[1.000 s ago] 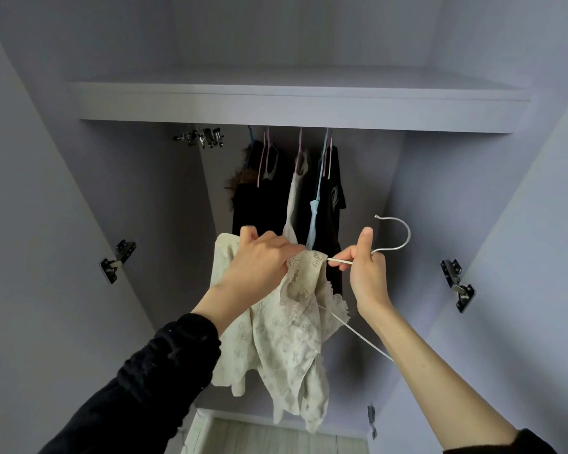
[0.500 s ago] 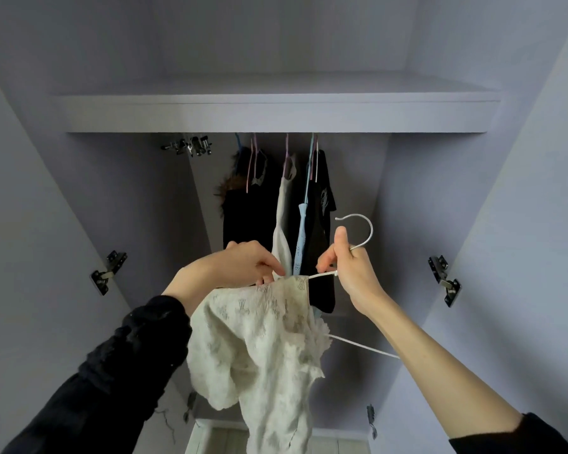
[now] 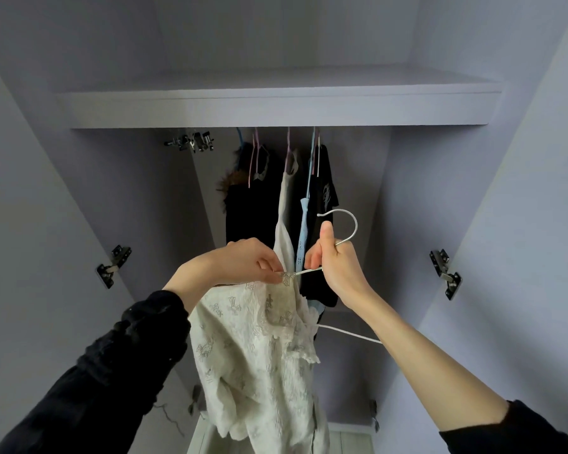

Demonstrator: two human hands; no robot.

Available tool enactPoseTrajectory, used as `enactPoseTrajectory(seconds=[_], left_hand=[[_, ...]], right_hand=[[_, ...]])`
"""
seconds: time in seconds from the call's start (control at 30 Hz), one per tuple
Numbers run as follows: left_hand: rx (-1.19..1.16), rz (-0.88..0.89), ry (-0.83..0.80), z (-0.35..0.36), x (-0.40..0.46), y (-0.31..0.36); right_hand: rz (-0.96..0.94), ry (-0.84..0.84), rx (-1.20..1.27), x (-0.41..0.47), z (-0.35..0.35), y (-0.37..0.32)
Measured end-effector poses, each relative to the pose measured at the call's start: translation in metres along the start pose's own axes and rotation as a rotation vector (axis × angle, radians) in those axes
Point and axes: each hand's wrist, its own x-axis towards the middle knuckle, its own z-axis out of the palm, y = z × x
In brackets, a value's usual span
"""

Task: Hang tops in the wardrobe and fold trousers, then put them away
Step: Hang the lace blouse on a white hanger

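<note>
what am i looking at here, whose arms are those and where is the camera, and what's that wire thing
There is no machine here: a person wears a wide-angle camera on the head, so you see that person's own two arms reaching forward into an open wardrobe. There is only this one view.

The left hand pinches the edge of a cream lace top, which hangs down below it. The right hand grips a white wire hanger near its hook; one arm of the hanger goes into the top and the other sticks out lower right. The top looks only partly threaded on.

Further in, under a shelf, several dark and pale clothes already hang on hangers. The rail itself is hidden by the shelf. The metal pieces at the sides are door hinges.
</note>
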Motion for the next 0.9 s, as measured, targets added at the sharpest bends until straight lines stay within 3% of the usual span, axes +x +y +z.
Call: enactPoseTrajectory(seconds=[0.1, 0.23, 0.33, 0.5, 0.67, 0.73, 0.8, 0.9], left_hand=[[0.043, 0.005, -0.035, 0.001, 0.0, 0.003], [0.132, 0.016, 0.048, 0.009, 0.001, 0.003], [0.099, -0.022, 0.175, 0.011, -0.002, -0.007], [0.294, -0.09, 0.403, 0.013, -0.005, -0.031], [0.339, 0.055, 0.523, 0.014, 0.0, -0.029], [0.365, 0.09, 0.49, 0.015, 0.005, -0.02], [0.343, 0.098, 0.445, 0.016, 0.008, -0.012], [0.184, 0.112, 0.519, 0.009, 0.007, -0.006]], right_hand=[[0.003, 0.012, -0.008, -0.001, 0.002, 0.0], [0.012, 0.013, 0.003, -0.002, 0.001, 0.002], [0.028, 0.056, 0.053, -0.001, -0.006, 0.003], [-0.028, 0.173, 0.119, 0.003, -0.016, 0.003], [-0.012, 0.213, 0.139, 0.006, -0.017, 0.003], [-0.004, 0.202, 0.14, 0.005, -0.012, 0.003], [0.0, 0.196, 0.142, 0.004, -0.009, 0.004], [0.01, 0.208, 0.153, 0.003, -0.009, 0.005]])
